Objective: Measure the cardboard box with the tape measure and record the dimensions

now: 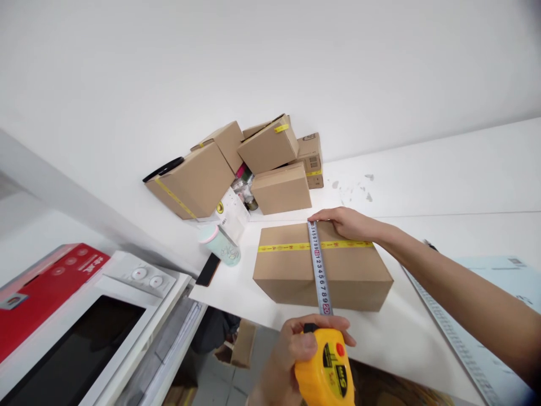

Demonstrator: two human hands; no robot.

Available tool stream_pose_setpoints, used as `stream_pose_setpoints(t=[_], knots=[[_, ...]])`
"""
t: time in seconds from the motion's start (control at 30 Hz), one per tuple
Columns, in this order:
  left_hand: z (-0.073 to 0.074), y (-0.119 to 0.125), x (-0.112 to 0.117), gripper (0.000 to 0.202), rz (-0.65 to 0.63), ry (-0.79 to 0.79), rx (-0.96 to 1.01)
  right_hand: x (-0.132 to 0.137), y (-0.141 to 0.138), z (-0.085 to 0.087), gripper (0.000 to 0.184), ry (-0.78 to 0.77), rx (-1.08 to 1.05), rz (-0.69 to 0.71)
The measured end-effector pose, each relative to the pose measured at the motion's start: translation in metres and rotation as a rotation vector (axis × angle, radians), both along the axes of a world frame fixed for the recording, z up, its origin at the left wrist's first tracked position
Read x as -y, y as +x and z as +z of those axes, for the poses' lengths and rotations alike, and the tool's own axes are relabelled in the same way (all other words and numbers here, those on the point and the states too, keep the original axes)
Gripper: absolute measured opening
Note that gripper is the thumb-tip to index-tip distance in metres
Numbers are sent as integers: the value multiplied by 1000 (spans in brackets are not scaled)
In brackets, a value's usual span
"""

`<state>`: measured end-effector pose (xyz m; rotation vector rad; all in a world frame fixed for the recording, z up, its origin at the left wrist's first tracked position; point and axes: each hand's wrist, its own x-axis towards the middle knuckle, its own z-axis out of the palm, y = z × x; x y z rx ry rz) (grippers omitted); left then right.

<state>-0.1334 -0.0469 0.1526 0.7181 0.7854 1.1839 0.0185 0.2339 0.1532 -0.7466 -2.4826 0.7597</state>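
A sealed cardboard box (287, 265) with yellow printed tape along its top lies on the white table. Across its top runs the silver blade (319, 270) of a tape measure, pulled out past the near edge to about the 20 mark. My left hand (296, 344) is closed around the yellow tape measure case (327, 366), in front of the box and beyond the table's front edge. At the box's far edge, my right hand (349, 223) holds the blade's end with its fingertips. Its other fingers rest over the box's back edge, partly hidden.
Several cardboard boxes (281, 189) are piled against the wall. A mint tumbler (226, 248) stands beside a dark phone-like slab (208, 269). To the left are a microwave (84, 344) and a red box (54, 287). A pale blue sheet (499, 299) lies at right.
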Motion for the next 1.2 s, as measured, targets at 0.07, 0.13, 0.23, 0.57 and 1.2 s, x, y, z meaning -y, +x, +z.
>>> stream_pose_setpoints(t=[0.07,0.13,0.23,0.57,1.2], knots=[[-2,4,5,55,17,-18,17,1,0,-1,67,-35,16,-17],[-4,10,10,55,53,-37,31,3,0,-1,67,-61,24,-38],[-9,17,16,60,81,-50,50,5,0,2,68,-75,29,-60],[-7,20,20,58,66,5,32,12,-1,11,65,-139,42,-101],[-12,20,18,58,47,28,36,15,-1,11,58,-201,11,-131]])
